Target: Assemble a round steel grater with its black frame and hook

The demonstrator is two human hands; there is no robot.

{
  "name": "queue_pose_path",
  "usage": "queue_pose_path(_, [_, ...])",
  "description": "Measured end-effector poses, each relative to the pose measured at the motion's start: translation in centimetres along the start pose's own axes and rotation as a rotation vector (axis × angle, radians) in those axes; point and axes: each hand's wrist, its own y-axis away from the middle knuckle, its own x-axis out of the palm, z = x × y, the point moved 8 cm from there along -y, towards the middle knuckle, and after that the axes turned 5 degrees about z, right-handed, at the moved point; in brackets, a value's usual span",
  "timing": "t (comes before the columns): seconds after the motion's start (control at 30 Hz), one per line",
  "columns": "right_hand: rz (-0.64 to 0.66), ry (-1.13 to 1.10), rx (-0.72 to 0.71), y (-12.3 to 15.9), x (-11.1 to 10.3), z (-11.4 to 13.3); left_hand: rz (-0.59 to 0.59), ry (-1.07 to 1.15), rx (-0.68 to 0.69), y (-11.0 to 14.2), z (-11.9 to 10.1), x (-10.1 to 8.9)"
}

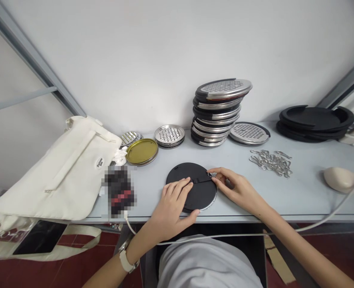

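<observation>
Head view: a black round disc (192, 187) lies flat on the pale surface (303, 200), near its front edge, with a dark strap (199, 180) across it. The left hand (171, 204) rests open on the disc, fingers extended over the strap. The right hand (235, 188) pinches a small metal fitting (209, 174) at the strap's end between thumb and forefinger; the fitting is probably a ring, though too small to tell. Behind stands a leaning stack of round perforated steel graters (217, 112), with loose metal hooks (270, 163) to its right.
</observation>
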Motion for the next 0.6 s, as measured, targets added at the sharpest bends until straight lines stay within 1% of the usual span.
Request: queue_pose_path(0.6, [0.031,-0.013,0.02,-0.03,0.34,-0.18,0.012,-0.007,-0.003,-0.03,0.1,0.08])
